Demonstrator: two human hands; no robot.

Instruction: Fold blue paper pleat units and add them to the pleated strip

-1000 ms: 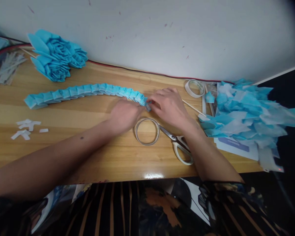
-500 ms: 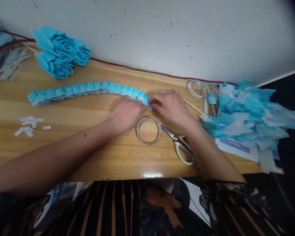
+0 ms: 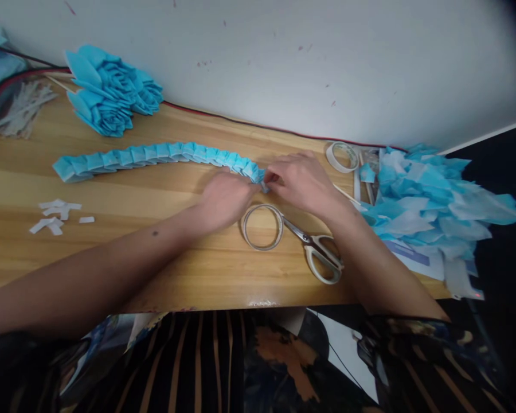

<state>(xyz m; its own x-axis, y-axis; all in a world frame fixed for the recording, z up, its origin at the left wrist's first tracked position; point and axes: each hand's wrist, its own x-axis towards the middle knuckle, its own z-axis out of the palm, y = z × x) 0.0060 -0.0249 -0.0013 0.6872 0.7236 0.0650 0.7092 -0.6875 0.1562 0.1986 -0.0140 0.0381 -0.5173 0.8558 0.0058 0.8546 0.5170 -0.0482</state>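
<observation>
A long strip of folded blue paper [image 3: 155, 154] curves across the wooden table. Its right end is pinched between my two hands. My left hand [image 3: 227, 198] is closed at that end, its fingertips partly hidden behind the back of the hand. From the other side my right hand [image 3: 301, 178] grips the tip of the strip between thumb and fingers. Just in front of my hands lies a roll of tape [image 3: 243, 226], flat on the table. Touching or close beside it are open-bladed scissors [image 3: 322, 258] with white handles, partly near my right forearm.
Blue paper roses [image 3: 114, 89] lie at the back left, near a bundle of clear strips [image 3: 26, 109]. Small white tape pieces [image 3: 54, 218] are at left. A second tape roll [image 3: 341, 157], a thin stick [image 3: 347, 195] and a pile of blue paper petals [image 3: 438, 201] are at right.
Both hands stay at the strip's right end with barely any movement. The view has shifted slightly, and the right hand sits a touch further right over the stick.
</observation>
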